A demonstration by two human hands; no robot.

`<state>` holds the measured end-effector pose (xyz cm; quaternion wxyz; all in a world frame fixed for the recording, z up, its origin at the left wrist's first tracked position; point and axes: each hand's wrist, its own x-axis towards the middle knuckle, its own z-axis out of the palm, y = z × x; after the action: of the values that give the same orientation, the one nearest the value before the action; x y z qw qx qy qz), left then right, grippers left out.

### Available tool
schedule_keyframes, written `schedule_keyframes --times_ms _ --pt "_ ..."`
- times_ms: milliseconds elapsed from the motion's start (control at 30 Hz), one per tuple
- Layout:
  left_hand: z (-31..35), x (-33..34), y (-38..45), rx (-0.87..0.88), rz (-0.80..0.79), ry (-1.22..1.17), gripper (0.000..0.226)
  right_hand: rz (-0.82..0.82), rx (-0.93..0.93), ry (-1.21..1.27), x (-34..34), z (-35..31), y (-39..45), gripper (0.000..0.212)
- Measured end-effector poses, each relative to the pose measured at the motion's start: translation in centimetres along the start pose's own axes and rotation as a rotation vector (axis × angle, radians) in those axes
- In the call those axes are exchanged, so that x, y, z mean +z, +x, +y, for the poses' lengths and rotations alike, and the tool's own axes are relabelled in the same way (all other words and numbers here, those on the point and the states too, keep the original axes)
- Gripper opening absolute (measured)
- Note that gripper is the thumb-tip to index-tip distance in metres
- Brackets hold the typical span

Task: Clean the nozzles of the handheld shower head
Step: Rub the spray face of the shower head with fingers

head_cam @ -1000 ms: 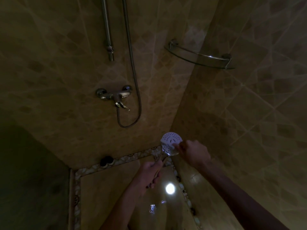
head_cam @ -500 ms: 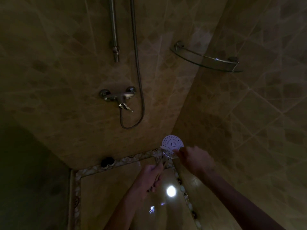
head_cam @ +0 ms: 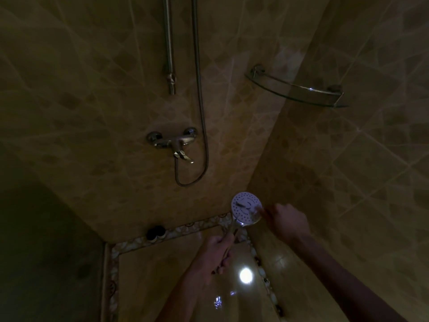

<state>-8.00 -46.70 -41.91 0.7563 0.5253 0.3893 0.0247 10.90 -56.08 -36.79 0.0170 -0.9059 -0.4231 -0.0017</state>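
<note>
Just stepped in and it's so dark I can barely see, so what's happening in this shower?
A person is cleaning a handheld shower head. The left hand grips its handle and holds the white nozzle face turned up toward the camera. The right hand is at the face's right edge, working something thin and blurred across the nozzles; what it is cannot be told. The hose hangs down the tiled wall beside the mixer tap, and no water appears to be running.

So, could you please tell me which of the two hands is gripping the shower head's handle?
The left hand, lower in view, wraps the handle below the shower head; the right hand reaches its face from the side.
</note>
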Motion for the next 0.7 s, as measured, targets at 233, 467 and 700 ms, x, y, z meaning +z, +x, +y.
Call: schedule_keyframes --times_ms 233,467,700 --pt "0.8 -0.2 -0.2 0.018 -0.014 -0.045 0.029 0.010 -0.005 0.057 0.4 -0.8 -0.9 0.064" --pt "0.5 -0.7 -0.3 0.042 -0.031 -0.048 0.031 0.085 0.135 -0.005 -0.3 1.0 1.4 0.066" --pt "0.5 -1.1 -0.2 0.058 -0.013 -0.032 0.038 -0.028 -0.094 0.031 0.0 -1.9 -2.3 0.058"
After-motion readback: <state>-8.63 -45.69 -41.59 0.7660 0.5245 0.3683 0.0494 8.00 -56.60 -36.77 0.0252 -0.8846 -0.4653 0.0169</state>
